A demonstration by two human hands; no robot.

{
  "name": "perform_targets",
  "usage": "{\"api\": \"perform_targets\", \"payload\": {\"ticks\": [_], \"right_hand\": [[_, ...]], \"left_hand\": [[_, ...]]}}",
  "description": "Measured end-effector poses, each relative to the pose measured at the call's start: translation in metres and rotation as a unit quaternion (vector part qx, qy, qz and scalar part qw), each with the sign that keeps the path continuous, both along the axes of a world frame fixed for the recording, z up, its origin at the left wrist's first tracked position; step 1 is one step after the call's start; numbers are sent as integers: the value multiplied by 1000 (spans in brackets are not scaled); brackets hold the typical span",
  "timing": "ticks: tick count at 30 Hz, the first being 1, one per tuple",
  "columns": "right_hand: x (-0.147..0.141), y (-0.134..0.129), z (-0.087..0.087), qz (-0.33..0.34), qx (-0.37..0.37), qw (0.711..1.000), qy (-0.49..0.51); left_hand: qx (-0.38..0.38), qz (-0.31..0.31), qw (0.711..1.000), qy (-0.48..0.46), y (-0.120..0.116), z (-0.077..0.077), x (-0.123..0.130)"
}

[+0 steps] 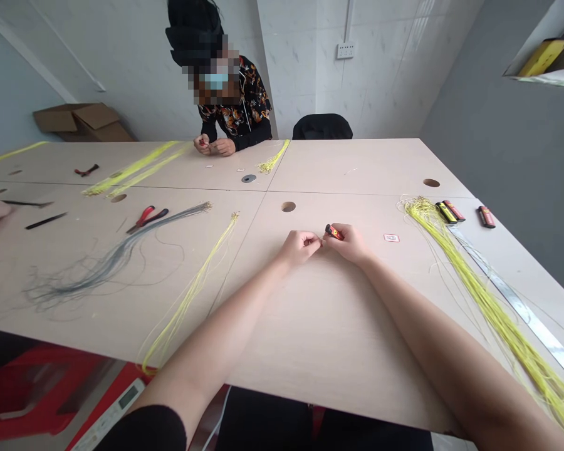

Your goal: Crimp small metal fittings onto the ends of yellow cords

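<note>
Near the middle of the table, my left hand (301, 248) is closed in a pinch, and what sits between its fingertips is too small to make out. Close beside it on the right, my right hand (350, 243) grips a red and black lighter (334, 232). The fingertips of both hands nearly meet. To the right of my right hand lies a small white label with a red border (391, 238). A bundle of yellow cords (455, 257) stretches along the right side, and a thinner yellow bundle (200, 279) lies left of my left forearm.
More lighters (451, 212) lie at the right, by a long metal ruler (521, 307). Grey cords (122, 257) and red-handled pliers (146, 218) are on the left, with black tweezers (46, 220). A co-worker (235, 106) sits across the table. Round holes (288, 206) pierce the tabletop.
</note>
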State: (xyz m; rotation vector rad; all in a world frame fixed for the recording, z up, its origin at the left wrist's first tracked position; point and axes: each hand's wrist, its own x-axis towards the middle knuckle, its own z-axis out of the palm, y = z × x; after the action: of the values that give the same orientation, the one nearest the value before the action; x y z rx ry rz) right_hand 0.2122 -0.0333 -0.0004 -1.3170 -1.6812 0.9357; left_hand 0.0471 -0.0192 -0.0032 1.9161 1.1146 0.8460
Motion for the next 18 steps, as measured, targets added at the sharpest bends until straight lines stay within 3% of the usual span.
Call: {"api": "perform_targets", "payload": {"ticks": [5, 8, 10, 14, 18], "right_hand": [[3, 2, 1, -58, 11, 997, 51], [8, 5, 1, -75, -34, 982, 172], [11, 7, 3, -79, -71, 954, 279], [8, 7, 8, -42, -156, 903, 397], [-11, -3, 9, 14, -191, 892, 409]], "left_hand": [[-1, 6, 1000, -2, -2, 2, 0], [5, 12, 1000, -13, -3, 3, -1], [11, 21, 999, -27, -3, 3, -2], [62, 39, 997, -39, -2, 5, -5], [137, 55, 987, -65, -3, 6, -6]]}}
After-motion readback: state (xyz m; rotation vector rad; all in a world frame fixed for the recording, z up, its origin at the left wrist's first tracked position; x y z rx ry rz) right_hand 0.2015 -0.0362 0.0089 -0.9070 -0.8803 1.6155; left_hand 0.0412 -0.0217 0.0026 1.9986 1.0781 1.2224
